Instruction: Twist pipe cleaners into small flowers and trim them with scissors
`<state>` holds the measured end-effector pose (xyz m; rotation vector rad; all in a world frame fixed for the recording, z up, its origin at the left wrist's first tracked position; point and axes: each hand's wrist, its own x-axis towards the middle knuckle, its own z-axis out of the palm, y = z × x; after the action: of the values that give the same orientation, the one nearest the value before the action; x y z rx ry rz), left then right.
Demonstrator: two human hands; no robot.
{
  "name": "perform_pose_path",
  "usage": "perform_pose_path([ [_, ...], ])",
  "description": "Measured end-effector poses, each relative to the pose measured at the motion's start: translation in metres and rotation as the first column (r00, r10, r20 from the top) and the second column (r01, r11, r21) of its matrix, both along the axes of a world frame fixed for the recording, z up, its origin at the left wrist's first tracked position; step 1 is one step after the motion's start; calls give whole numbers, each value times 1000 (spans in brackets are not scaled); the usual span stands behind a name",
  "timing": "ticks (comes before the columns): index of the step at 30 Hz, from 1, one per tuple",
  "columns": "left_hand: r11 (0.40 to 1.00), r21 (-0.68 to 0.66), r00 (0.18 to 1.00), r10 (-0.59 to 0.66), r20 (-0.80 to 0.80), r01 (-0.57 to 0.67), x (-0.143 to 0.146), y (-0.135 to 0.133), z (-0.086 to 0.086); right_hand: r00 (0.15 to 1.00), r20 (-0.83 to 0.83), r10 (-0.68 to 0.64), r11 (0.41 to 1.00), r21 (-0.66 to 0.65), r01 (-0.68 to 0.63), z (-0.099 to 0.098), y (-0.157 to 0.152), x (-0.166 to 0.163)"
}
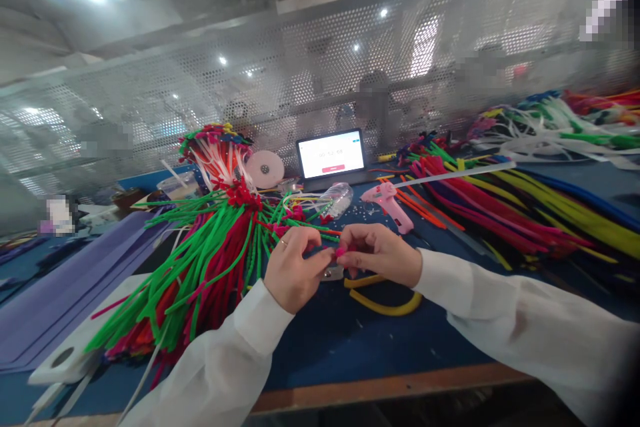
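My left hand (299, 267) and my right hand (377, 255) meet above the blue table, fingertips pinched together. A small bright pink piece of pipe cleaner (341, 253) shows between them; the fingers hide the rest of it. Just under my hands lie scissors with yellow handles (387, 307), their blades partly covered by my fingers. To the left of my left hand spreads a large heap of green pipe cleaners (200, 247) mixed with red ones. A pink glue gun (390, 203) rests beyond my right hand.
Yellow, red and blue pipe cleaners (525, 207) lie in bundles at the right. A lit tablet (331, 155) stands at the back beside a white spool (265, 169). A clear cup (177, 185) is at the back left, near purple sheets (75, 280). A perforated metal screen (320, 73) rises behind.
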<state>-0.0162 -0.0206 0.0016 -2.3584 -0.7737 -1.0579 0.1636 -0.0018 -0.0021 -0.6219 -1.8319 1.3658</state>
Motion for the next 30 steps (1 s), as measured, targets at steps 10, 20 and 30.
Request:
perform_pose_path([
  [10,304,-764,753,182,633,569,17,-10,-1,987,-161,20,992,-118,-39,-2,-1,-3],
  [20,225,-696,660,219,718,682,17,-11,-2,893,-334,302,889,-241,-391,-5,2,3],
  [30,141,-686,664,175,727,714,18,-10,-1,919,-270,288,920,-187,-343,-3,5,3],
])
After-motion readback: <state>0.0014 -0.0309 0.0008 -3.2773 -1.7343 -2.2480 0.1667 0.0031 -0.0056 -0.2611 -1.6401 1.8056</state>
